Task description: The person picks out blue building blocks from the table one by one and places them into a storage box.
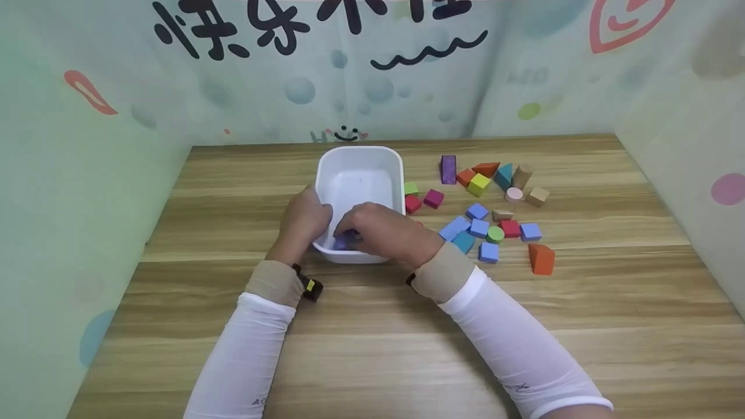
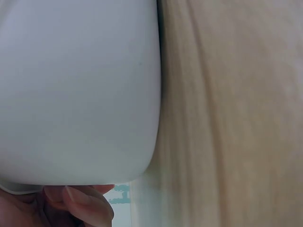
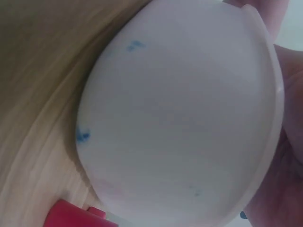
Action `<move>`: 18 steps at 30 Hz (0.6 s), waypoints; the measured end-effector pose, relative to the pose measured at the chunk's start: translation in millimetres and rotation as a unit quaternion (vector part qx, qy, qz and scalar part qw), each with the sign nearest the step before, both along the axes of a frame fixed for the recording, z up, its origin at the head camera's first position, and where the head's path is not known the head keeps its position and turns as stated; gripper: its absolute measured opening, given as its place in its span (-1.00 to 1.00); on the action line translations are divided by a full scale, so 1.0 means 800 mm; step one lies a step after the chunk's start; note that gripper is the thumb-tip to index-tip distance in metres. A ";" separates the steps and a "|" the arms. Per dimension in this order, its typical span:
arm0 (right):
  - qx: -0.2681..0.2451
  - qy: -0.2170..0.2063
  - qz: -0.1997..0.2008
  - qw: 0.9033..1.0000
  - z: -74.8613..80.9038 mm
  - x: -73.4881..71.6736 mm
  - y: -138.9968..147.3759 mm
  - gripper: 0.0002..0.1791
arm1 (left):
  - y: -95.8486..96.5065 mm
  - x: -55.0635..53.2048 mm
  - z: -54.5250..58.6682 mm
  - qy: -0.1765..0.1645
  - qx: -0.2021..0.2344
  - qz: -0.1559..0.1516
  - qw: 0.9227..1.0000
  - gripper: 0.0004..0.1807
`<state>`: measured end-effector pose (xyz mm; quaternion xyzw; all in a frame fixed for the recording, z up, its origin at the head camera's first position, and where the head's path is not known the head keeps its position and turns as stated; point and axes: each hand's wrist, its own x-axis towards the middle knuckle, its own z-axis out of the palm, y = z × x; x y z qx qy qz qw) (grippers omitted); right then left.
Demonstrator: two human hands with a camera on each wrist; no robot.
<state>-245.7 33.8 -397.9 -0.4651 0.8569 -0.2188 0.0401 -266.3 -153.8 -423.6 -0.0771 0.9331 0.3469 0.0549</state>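
Observation:
A white plastic tub (image 1: 361, 174) stands on the wooden table, its inside facing up. At its left rim, my left hand (image 1: 305, 218) grips the wall with the thumb over the edge. In the left wrist view the curled fingers (image 2: 87, 203) show beside the tub's outer wall. My right hand (image 1: 384, 230) reaches over the near right rim into the tub. Its fingers pinch a blue-purple block (image 1: 344, 241) low in the near left corner; the hand covers much of this block. The right wrist view shows the tub's outer wall (image 3: 180, 113), not the fingertips.
Right of the tub lie several loose wooden blocks: a purple block (image 1: 448, 169), a yellow cube (image 1: 478, 184), blue cubes such as one near the front (image 1: 488, 252), and an orange block (image 1: 542, 259) farthest right. A printed backdrop (image 1: 262, 105) rises behind the table (image 1: 372, 343).

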 end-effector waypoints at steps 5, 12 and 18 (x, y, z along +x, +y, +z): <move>-0.008 0.001 0.009 1.000 -0.004 -0.006 0.002 -0.80 | 0.000 0.000 0.000 0.010 0.002 0.000 1.000 -0.40; 0.002 0.007 0.002 1.000 -0.007 -0.010 0.004 -0.80 | -0.001 0.000 -0.001 0.012 0.002 0.001 1.000 -0.40; 0.007 0.006 -0.005 1.000 -0.006 -0.010 0.005 -0.79 | -0.001 -0.002 -0.002 0.004 0.000 0.002 1.000 -0.41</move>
